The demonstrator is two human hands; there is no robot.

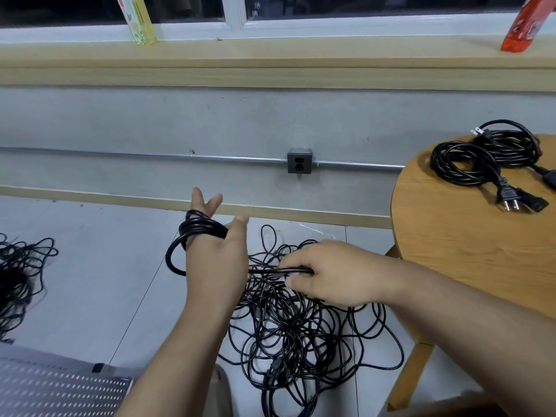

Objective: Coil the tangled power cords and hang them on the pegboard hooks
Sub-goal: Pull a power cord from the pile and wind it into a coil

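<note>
Lowest in view, at the left corner, a pale perforated pegboard (54,389) lies flat, its far edge carrying a small black clip. Just past it both bare forearms reach out over the tiled floor (99,266).

Under the forearms sprawls the tangled pile (301,335) of thin black power cords, loops crossing in every direction and a plug half buried near its near edge. The right hand (334,275) hovers over the pile's far side, thumb and fingers pinching a black cord (264,270) that runs level toward the other hand. The left hand (215,266) stands upright with its fingers straight and spread wide; several turns of that cord form a coil (195,228) wound round the hand below the fingers, one loop hanging off its left side.

At the far left edge a second tangle (21,281) lies on the floor. To the right stands a round wooden table (466,251), and on its far part rest two coiled cords (481,158), touching, with plugs pointing toward the camera.

Beyond, on the grey wall, a metal conduit (120,154) runs level into a wall socket (299,161). Higher, on the wooden sill (270,55), stand a yellow bottle (140,19) and a red packet (526,22).
</note>
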